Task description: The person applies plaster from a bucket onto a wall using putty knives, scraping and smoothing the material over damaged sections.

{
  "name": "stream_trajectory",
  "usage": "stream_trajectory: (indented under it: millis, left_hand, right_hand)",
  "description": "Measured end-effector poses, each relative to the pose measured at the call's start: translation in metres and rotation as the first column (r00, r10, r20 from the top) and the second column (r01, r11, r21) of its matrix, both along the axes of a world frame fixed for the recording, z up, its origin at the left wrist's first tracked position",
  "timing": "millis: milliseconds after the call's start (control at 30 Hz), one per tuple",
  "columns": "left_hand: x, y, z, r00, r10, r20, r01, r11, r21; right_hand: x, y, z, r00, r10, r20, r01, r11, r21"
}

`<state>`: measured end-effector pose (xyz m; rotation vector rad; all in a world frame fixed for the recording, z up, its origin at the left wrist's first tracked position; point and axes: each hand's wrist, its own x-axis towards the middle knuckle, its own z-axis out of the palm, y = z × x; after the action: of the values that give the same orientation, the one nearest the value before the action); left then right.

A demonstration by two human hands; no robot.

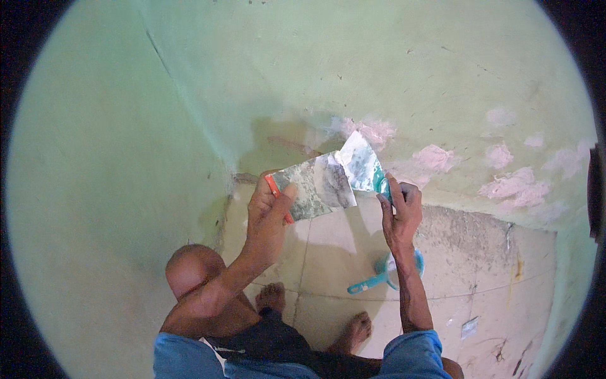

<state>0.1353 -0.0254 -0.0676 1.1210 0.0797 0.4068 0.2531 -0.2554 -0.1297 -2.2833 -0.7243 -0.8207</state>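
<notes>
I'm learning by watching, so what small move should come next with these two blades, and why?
Probably wipe the teal scraper, in the right hand, across the red scraper, in the left hand: their blades seem to meet, and a whitish smear shows there.

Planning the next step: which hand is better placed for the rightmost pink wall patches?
Probably the right hand: holding the teal-edged blade, it is nearer the pink patches than the left hand with the red-edged blade.
</notes>
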Motion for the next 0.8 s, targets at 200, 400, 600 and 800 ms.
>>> stream_trajectory:
  millis: [200,400,600,800]
  left_hand:
    - [0.003,0.005,-0.003,0.996,0.052,-0.07,-0.056,0.997,-0.061]
    - [0.006,0.021,-0.02,0.987,-0.002,-0.16,-0.008,0.998,-0.06]
    - [0.008,0.021,-0.024,0.983,-0.077,-0.165,0.066,0.995,-0.07]
    - [0.007,0.012,-0.027,0.993,-0.117,-0.013,0.113,0.979,-0.171]
  right_hand:
    - [-0.006,-0.009,0.02,0.945,0.198,-0.26,-0.118,0.948,0.294]
    - [-0.009,-0.025,0.047,0.27,0.746,-0.608,-0.237,0.664,0.709]
    - [-0.003,-0.026,0.022,-0.003,0.792,-0.611,-0.193,0.599,0.777]
    - [0.003,-0.013,0.004,0.016,0.765,-0.644,-0.236,0.629,0.741]
